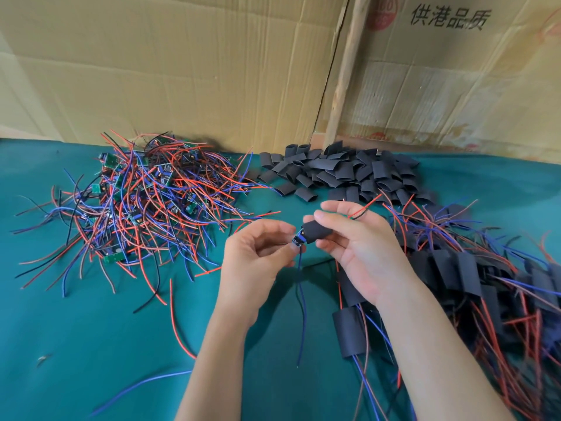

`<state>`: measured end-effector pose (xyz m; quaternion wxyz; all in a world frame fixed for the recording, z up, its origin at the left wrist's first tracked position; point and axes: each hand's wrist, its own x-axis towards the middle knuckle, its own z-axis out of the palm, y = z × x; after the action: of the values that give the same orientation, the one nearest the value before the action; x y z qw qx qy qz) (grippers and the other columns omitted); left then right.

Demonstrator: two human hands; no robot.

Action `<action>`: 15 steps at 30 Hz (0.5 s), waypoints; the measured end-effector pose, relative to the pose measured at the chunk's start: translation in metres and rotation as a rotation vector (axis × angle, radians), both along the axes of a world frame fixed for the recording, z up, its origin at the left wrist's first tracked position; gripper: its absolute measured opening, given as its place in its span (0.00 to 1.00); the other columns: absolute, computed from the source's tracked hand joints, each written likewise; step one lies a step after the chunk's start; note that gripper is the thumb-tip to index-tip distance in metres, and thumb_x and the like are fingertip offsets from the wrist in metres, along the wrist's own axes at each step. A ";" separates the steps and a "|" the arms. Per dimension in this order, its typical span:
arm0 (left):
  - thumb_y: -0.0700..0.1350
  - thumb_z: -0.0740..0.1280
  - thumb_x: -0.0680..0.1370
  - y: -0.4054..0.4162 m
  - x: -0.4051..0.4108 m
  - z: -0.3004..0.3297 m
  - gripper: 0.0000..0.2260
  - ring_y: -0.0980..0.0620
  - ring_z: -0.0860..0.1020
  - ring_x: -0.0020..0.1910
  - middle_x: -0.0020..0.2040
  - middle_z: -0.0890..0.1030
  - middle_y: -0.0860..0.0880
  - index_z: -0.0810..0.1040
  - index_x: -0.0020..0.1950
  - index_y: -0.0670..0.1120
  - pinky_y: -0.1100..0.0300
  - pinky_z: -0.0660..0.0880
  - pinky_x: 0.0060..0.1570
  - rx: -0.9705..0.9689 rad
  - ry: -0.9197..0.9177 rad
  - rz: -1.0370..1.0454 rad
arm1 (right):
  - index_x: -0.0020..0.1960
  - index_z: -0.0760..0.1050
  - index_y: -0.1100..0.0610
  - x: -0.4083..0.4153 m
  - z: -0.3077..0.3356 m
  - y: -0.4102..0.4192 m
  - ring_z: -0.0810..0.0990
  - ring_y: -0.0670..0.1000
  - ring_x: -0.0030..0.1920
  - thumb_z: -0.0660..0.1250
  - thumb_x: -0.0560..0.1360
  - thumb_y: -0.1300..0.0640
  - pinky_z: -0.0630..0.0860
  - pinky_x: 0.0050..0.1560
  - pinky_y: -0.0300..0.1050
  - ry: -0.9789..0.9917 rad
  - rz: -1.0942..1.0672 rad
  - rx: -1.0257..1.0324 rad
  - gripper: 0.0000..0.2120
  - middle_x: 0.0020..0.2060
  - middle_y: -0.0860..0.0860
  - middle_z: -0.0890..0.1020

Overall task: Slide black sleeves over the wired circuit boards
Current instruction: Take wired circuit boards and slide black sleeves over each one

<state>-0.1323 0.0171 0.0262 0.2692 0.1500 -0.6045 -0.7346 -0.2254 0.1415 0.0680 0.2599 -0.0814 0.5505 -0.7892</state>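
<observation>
While the black sleeve [317, 230] sits only partway over the circuit board [299, 239], a blue end of the board protrudes from the sleeve's lower-left mouth, raised above the green cloth [91, 329] at centre. The right hand [355, 247] grasps the sleeve between thumb and fingers, steadying the tube so that its opening faces the board. The left hand [258, 256] pinches the exposed end of the board, apparently to feed it in or to brace it against the sleeve. Red and black leads [362, 211] emerge from the sleeve's far end past the right fingertips, which suggests they were threaded through first to guide the board. A blue wire [302, 305] and a dark one hang from the near end, free of both hands, so that they do not snag.

Bare boards with red, blue and black wires form a tangled heap [145, 202] to the left, within the left hand's reach as supply. Loose sleeves lie in a pile [343, 174] at the back, just beyond the right hand. Sleeved boards [455, 268] gather at the right, probably as finished output, so work seems to pass from left to right. Flattened cardboard [182, 71] stands behind the cloth as a backdrop. Judged from the exposed end, the sliding step is incomplete.
</observation>
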 end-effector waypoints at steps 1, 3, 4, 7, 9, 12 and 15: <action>0.27 0.72 0.73 0.000 0.000 0.000 0.12 0.48 0.84 0.40 0.40 0.86 0.47 0.83 0.45 0.45 0.64 0.78 0.36 -0.019 -0.014 0.009 | 0.57 0.76 0.61 -0.001 0.000 0.000 0.87 0.53 0.42 0.72 0.75 0.67 0.80 0.36 0.38 0.006 0.002 0.007 0.12 0.45 0.61 0.88; 0.27 0.72 0.72 0.002 -0.001 0.000 0.14 0.49 0.84 0.39 0.39 0.86 0.47 0.83 0.42 0.46 0.64 0.78 0.36 -0.071 -0.036 0.026 | 0.56 0.77 0.61 -0.001 -0.001 0.001 0.87 0.53 0.41 0.72 0.74 0.67 0.80 0.36 0.38 0.019 -0.001 0.020 0.12 0.45 0.61 0.88; 0.27 0.72 0.71 0.002 -0.002 0.000 0.14 0.50 0.83 0.37 0.38 0.86 0.47 0.83 0.41 0.47 0.64 0.77 0.36 -0.104 -0.044 0.035 | 0.56 0.77 0.61 -0.001 -0.001 0.001 0.86 0.53 0.41 0.72 0.74 0.68 0.80 0.36 0.39 0.028 -0.005 0.030 0.12 0.45 0.61 0.88; 0.27 0.72 0.71 0.002 -0.003 0.000 0.15 0.55 0.81 0.33 0.36 0.86 0.49 0.84 0.40 0.48 0.65 0.76 0.36 -0.195 -0.067 0.058 | 0.57 0.76 0.62 -0.001 -0.004 0.000 0.85 0.53 0.40 0.72 0.74 0.69 0.80 0.35 0.39 0.048 -0.015 0.058 0.13 0.44 0.61 0.88; 0.27 0.72 0.71 0.001 -0.003 -0.001 0.14 0.55 0.81 0.33 0.36 0.86 0.49 0.84 0.40 0.48 0.65 0.76 0.36 -0.214 -0.072 0.063 | 0.57 0.76 0.63 -0.001 -0.004 0.000 0.85 0.53 0.41 0.72 0.74 0.69 0.80 0.36 0.39 0.042 -0.014 0.061 0.13 0.45 0.61 0.87; 0.28 0.73 0.71 0.000 -0.003 -0.003 0.14 0.51 0.82 0.35 0.38 0.86 0.46 0.84 0.41 0.48 0.62 0.78 0.36 -0.179 -0.066 0.041 | 0.57 0.76 0.63 -0.004 -0.003 0.003 0.85 0.53 0.42 0.70 0.74 0.70 0.80 0.37 0.40 0.015 0.002 0.040 0.13 0.45 0.61 0.87; 0.29 0.73 0.73 0.001 -0.003 -0.005 0.11 0.48 0.84 0.38 0.40 0.86 0.45 0.84 0.44 0.45 0.60 0.79 0.40 -0.185 -0.071 0.012 | 0.56 0.77 0.62 -0.005 -0.003 0.006 0.85 0.53 0.42 0.70 0.74 0.71 0.80 0.36 0.39 -0.004 0.016 0.036 0.12 0.46 0.61 0.87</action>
<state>-0.1350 0.0186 0.0217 0.2646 0.1542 -0.6779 -0.6683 -0.2306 0.1471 0.0650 0.2687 -0.0797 0.5633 -0.7772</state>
